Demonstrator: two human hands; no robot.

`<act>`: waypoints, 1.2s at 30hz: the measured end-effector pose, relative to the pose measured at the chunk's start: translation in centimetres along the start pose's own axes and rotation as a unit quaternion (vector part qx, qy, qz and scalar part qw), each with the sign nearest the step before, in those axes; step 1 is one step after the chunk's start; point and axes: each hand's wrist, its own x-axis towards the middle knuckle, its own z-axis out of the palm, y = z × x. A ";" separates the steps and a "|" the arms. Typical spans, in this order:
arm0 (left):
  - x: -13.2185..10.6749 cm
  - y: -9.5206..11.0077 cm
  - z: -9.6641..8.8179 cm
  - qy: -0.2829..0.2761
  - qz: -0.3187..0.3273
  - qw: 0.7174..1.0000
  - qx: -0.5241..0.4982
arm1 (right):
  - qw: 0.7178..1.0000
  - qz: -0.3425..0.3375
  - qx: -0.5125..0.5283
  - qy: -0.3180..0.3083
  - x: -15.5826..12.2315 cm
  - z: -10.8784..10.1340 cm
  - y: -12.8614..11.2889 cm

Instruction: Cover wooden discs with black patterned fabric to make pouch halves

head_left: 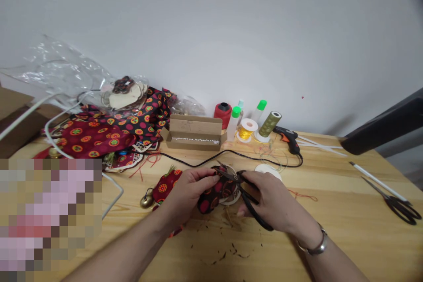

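My left hand pinches the edge of a dark patterned fabric piece over the middle of the table. Black-handled scissors are gripped in my right hand, their blades pointing left at the fabric by my left fingertips. Whether the blades touch the cloth I cannot tell. Behind the blades shows a white ring-like piece. A red patterned fabric piece lies left of my left hand, with a brass bell beside it. Small dark scraps are scattered on the tabletop nearer to me.
Patterned fabric is heaped at the left under clear plastic. An open cardboard box, a red thread spool, a yellow cord spool and a glue gun stand along the back. Another pair of scissors lies at the right.
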 end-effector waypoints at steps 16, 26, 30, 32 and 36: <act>-0.2 0.1 0.0 -0.015 0.038 0.997 0.069 | 0.998 -0.025 -0.047 0.017 -0.3 0.0 0.1; -0.2 0.1 -0.1 -0.026 0.047 0.991 0.121 | 0.999 -0.019 -0.045 0.001 -0.3 -0.4 0.0; -0.4 0.3 0.0 -0.024 0.052 0.990 0.133 | 0.999 -0.007 -0.054 -0.003 -0.4 -0.4 0.0; -0.5 0.4 0.0 -0.014 0.046 0.988 0.147 | 0.998 -0.003 -0.055 -0.006 -0.4 -0.4 0.0; -0.6 0.5 0.0 -0.010 0.045 0.985 0.169 | 0.999 -0.002 -0.044 -0.012 -0.4 -0.4 0.2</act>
